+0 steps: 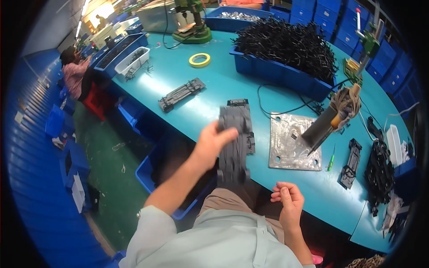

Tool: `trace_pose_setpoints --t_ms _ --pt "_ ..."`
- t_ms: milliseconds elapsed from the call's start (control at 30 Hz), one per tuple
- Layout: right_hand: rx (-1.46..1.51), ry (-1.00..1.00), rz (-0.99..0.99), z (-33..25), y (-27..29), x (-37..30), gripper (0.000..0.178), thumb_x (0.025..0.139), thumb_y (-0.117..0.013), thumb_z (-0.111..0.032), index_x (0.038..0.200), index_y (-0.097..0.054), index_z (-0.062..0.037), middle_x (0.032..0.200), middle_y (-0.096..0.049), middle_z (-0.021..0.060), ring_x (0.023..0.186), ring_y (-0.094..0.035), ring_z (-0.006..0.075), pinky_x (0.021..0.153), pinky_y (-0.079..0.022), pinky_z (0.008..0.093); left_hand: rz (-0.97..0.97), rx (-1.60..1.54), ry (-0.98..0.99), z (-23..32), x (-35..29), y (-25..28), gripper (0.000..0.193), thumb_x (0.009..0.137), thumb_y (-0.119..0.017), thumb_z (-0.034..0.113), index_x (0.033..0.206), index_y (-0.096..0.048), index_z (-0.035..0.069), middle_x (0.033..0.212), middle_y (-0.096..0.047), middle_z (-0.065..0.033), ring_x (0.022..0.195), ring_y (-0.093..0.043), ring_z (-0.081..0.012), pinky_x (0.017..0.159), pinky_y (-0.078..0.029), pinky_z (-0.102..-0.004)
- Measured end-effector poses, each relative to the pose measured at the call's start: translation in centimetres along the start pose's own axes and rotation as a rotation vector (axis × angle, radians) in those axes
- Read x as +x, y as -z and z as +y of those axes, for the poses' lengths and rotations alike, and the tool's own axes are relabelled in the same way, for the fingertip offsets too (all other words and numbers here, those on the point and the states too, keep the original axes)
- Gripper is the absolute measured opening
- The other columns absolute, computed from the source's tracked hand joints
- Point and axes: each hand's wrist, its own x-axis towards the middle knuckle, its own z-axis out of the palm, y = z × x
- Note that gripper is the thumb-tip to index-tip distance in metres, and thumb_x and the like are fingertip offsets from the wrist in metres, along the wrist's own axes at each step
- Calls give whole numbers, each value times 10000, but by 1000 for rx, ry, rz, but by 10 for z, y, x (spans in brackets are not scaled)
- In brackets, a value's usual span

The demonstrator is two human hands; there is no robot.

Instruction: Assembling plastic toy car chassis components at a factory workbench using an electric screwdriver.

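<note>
My left hand [212,144] grips a long grey plastic chassis part [233,147], blurred, held over the near edge of the teal table [210,89]. A second grey chassis part [243,123] lies under it on the table. My right hand [288,198] hovers at the table's front edge with fingers curled; nothing shows in it. To its upper right lies a square metal plate [295,140] with a soldering-type tool [328,127] propped on it.
Another grey chassis [181,94] and a yellow tape roll [199,60] lie farther back. A blue bin of black parts [286,62] stands behind the plate. Black pieces [377,172] and a green screwdriver [331,161] sit right. A person [73,71] sits far left.
</note>
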Motion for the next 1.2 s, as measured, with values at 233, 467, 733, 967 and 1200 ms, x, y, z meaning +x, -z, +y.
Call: trace_pose_setpoints --t_ms 233,467,733,967,1200 --pt "-15 -30 6 0 -5 -1 203 932 -566 -146 1031 -604 26 890 -642 107 719 -602 120 644 -517 256 191 239 179 18 88 81 353 839 -672 170 1107 -560 -31 932 -639 -86 720 -618 -156 569 -487 -287" --pt "-48 -65 16 -1 -7 3 196 932 -566 -147 1019 -606 25 884 -642 103 711 -597 116 625 -518 254 328 883 -106 11 93 103 510 771 -698 262 1153 -576 -54 834 -666 -140 739 -650 -220 666 -520 -323" --pt "-55 -68 35 0 -8 5 198 933 -566 -153 1015 -607 23 883 -641 109 709 -595 115 605 -519 245 786 1489 -349 60 101 190 366 748 -679 304 1048 -671 95 1096 -653 -88 1132 -536 -296 911 -417 -472" --pt "-63 -66 31 -1 -9 7 199 936 -564 -154 1013 -610 24 883 -641 113 708 -594 113 600 -519 243 499 1551 -56 72 112 231 980 603 -756 572 1342 -459 3 1340 -489 -199 1338 -332 -330 1078 -24 -630" --pt "-71 -53 52 3 -9 8 196 923 -574 -166 986 -616 15 834 -644 99 659 -598 109 548 -514 228 312 1579 56 81 110 200 937 540 -814 484 1275 -514 -14 1206 -586 -184 1166 -519 -303 1025 -177 -533"
